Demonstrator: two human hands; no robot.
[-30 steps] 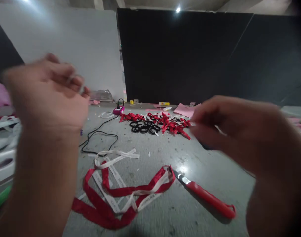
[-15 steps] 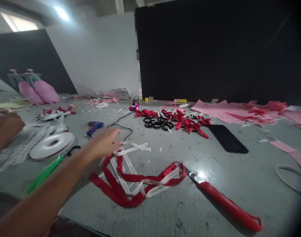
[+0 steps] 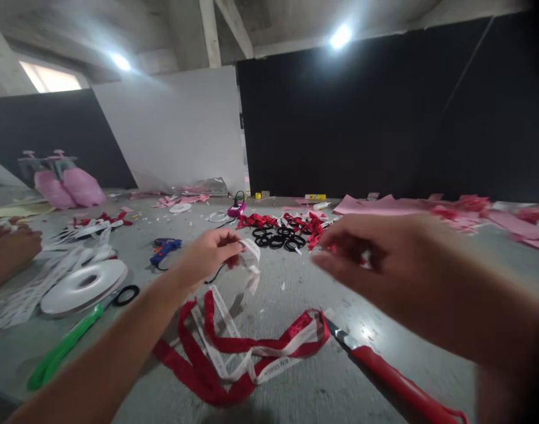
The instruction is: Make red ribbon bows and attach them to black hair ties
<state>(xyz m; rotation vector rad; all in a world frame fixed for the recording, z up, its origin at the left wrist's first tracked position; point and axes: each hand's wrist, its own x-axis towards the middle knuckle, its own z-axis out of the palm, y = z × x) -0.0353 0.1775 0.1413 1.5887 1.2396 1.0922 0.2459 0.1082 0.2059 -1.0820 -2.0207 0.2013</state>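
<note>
The white ribbon (image 3: 269,366) tangled with the red ribbon (image 3: 194,371) on the bench (image 3: 296,282) carries dark printed capital letters, but they are too small and blurred to read. The white strip (image 3: 253,259) pinched in the left hand (image 3: 210,256) shows no legible text either.

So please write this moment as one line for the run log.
left hand: pinches white ribbon strip, lifted off table | right hand: raised, blurred, grasp unclear | red-and-white ribbons on table | red-handled knife beside them
</note>
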